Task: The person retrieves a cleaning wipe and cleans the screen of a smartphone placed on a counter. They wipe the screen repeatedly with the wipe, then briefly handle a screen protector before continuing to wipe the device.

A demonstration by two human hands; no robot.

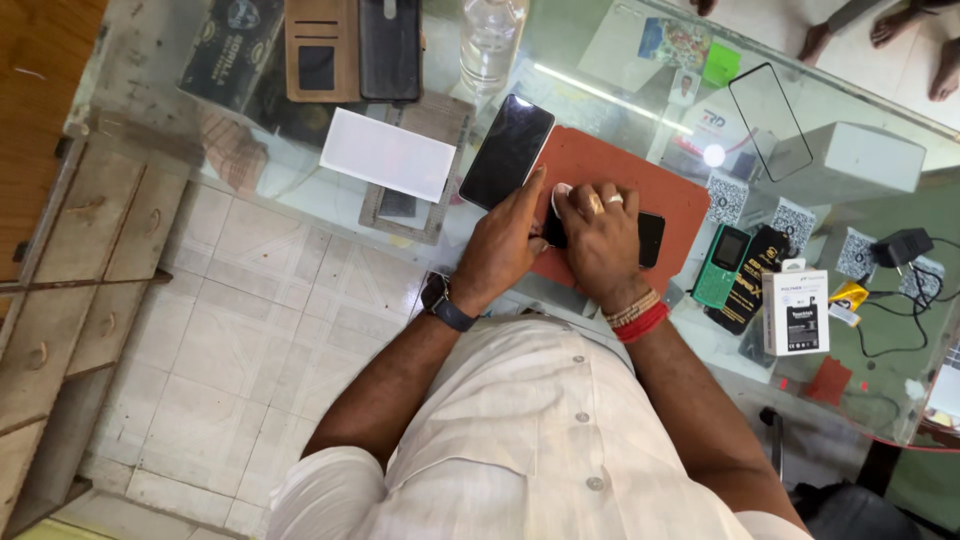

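A black phone point(651, 238) lies across a red mat point(600, 160) on the glass counter point(150, 60). My left hand point(505, 245), with a watch on the wrist, grips the phone's left end. Over the phone's middle, my right hand point(600, 240), with rings and red wrist threads, presses a small white pad point(561, 191) onto the screen. A second black phone point(507, 150) rests face up at the mat's left corner, just beyond my left fingertips.
A white box point(388, 153), a brown wallet case point(321, 50), a black case point(390, 48) and a clear bottle point(490, 40) sit further back. To the right lie a screen-protector glass point(770, 120), a green keypad phone point(722, 265), small boxes point(795, 310) and a charger point(900, 245). Other people's feet point(830, 40) stand beyond the counter.
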